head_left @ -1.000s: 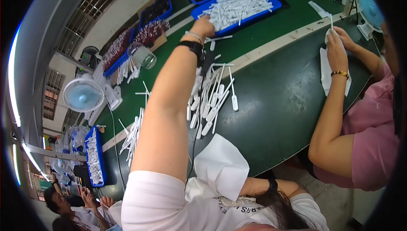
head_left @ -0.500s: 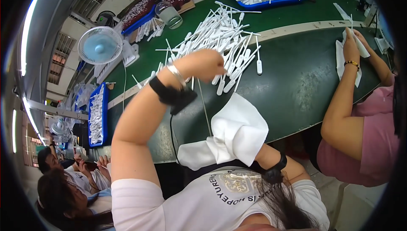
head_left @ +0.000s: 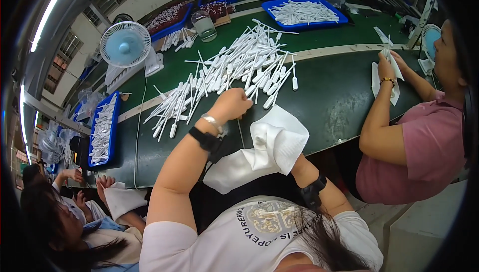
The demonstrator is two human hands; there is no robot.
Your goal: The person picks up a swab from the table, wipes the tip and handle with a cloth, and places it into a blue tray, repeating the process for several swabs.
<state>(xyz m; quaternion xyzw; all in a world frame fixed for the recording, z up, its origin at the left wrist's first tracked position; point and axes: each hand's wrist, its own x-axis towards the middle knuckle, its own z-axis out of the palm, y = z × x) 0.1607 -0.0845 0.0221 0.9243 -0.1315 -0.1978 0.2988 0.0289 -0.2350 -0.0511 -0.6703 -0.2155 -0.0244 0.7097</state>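
Observation:
My left hand (head_left: 230, 104), with a silver bracelet and a black band at the wrist, is at the near edge of a loose pile of white plastic droppers (head_left: 219, 70). Its fingers are curled together; whatever they may pinch is hidden behind the hand. Over my right hand lies a folded white cloth (head_left: 282, 140), bunched in front of my shirt. Only the right wrist and forearm show below it, with another black band. The cloth is held up by that hand, whose fingers are covered.
Blue trays of droppers stand at the far side (head_left: 344, 18) and at the left (head_left: 118, 122). A glass jar (head_left: 203, 26) and a fan (head_left: 124, 45) are beyond the pile. A person in pink (head_left: 429, 145) works with a cloth at right; other people sit at left.
My left hand has come back toward me and lower, to the near edge of the dropper pile. The white cloth has shifted slightly. The whole view has tilted a little.

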